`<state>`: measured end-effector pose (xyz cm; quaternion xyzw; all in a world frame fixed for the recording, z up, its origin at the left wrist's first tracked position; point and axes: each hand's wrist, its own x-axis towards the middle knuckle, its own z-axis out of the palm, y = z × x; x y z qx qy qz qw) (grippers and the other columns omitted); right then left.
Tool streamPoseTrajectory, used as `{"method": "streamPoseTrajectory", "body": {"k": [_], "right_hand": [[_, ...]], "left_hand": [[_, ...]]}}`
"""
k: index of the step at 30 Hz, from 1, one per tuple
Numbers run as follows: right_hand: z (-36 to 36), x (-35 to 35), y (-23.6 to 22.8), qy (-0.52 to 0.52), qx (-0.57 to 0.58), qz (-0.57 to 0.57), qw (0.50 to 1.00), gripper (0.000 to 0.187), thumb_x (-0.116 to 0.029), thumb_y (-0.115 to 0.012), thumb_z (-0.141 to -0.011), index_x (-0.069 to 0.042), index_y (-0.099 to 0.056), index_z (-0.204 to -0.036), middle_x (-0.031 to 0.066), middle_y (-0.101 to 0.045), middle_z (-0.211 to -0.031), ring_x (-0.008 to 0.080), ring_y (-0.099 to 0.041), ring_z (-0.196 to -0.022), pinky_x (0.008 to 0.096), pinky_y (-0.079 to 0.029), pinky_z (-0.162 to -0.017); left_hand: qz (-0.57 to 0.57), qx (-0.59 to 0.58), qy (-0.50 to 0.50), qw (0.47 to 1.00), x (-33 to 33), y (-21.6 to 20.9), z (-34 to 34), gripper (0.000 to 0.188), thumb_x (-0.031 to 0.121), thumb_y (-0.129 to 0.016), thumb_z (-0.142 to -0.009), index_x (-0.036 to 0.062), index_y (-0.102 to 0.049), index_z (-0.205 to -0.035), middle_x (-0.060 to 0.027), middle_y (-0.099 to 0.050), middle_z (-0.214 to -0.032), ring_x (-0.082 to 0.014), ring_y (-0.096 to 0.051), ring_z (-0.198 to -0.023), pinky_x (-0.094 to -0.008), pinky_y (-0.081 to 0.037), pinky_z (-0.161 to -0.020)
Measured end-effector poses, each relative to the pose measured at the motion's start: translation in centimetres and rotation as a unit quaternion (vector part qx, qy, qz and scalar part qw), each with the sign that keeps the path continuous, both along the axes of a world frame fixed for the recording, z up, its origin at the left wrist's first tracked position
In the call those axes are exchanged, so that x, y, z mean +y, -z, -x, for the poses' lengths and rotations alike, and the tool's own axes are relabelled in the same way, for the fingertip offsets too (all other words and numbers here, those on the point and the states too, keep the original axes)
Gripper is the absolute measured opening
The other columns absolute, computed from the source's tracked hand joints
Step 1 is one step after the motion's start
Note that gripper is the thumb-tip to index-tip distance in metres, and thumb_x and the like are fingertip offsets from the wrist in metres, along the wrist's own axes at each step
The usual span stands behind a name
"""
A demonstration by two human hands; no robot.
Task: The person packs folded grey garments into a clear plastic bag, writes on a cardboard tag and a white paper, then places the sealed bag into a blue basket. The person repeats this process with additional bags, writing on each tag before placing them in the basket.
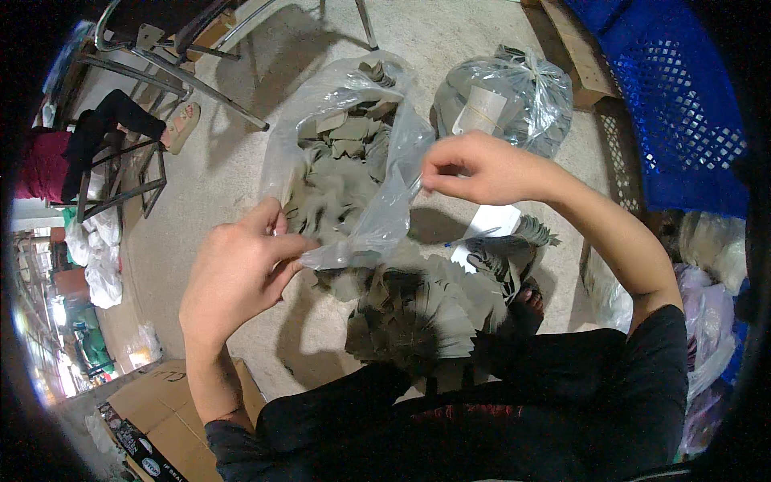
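In front of me on the floor lies a clear plastic bag, its mouth toward me, with stacks of grey-green cut fabric pieces inside. My left hand pinches the near left of the bag's rim between thumb and fingers. At the rim's right side, my right hand is closed on the plastic with its fingertips. Between the bag and my body sits a heap of similar fabric pieces, fanned out in bundles. How far down the bag is filled under the folds cannot be made out.
A tied clear bag with a paper label stands beyond my right hand. White paper and a pen lie below it. Right are a blue plastic crate and stuffed bags; left, a cardboard box, metal stools and a seated person's leg.
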<state>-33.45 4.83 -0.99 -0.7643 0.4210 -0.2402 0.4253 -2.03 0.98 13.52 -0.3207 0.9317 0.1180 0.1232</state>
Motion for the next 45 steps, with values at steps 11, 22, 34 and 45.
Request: {"method": "streamPoseTrajectory", "body": {"k": [11, 22, 34, 45], "right_hand": [[4.2, 13.0, 15.9, -0.132, 0.374, -0.214, 0.893, 0.112, -0.038, -0.093, -0.058, -0.014, -0.029, -0.146, 0.0189, -0.064, -0.116, 0.0381, -0.064, -0.108, 0.0471, -0.052, -0.088], [6.3, 0.0, -2.8, 0.332, -0.114, 0.066, 0.934, 0.083, -0.042, -0.09, -0.066, -0.001, -0.053, -0.129, 0.0136, -0.065, -0.12, 0.027, -0.062, -0.111, 0.0375, -0.048, -0.099], [-6.3, 1.6, -3.5, -0.102, -0.078, 0.023, 0.991, 0.037, -0.035, -0.066, -0.094, -0.003, -0.063, -0.076, 0.0119, -0.058, -0.06, 0.0228, -0.055, -0.052, 0.0372, -0.044, -0.053], [-12.0, 15.0, 10.8, -0.241, 0.195, 0.045, 0.95, 0.1, -0.042, -0.083, -0.067, -0.014, -0.035, -0.151, 0.0254, -0.042, -0.141, 0.0508, -0.042, -0.127, 0.0513, -0.05, -0.096]], "left_hand": [[-0.075, 0.009, 0.018, 0.997, -1.9, 1.1, 0.0, 0.02, 0.012, -0.074, -0.074, 0.0137, -0.076, -0.094, -0.0093, -0.056, -0.079, -0.0297, -0.061, -0.073, -0.0406, -0.049, -0.065], [-0.087, -0.009, 0.037, 0.995, -2.2, 2.1, -0.5, 0.027, 0.005, -0.067, -0.079, 0.0085, -0.071, -0.105, -0.0143, -0.064, -0.089, -0.0313, -0.067, -0.08, -0.0406, -0.053, -0.067], [0.025, 0.07, 0.009, 0.997, -2.3, 1.5, -0.8, 0.031, 0.0, -0.067, -0.076, 0.0129, -0.072, -0.104, -0.0128, -0.06, -0.08, -0.0328, -0.063, -0.07, -0.0417, -0.048, -0.062], [-0.124, 0.015, -0.015, 0.992, -2.6, 1.7, -0.7, 0.023, 0.003, -0.065, -0.084, 0.0027, -0.07, -0.107, -0.0177, -0.067, -0.09, -0.0318, -0.069, -0.084, -0.0397, -0.053, -0.068]]}}
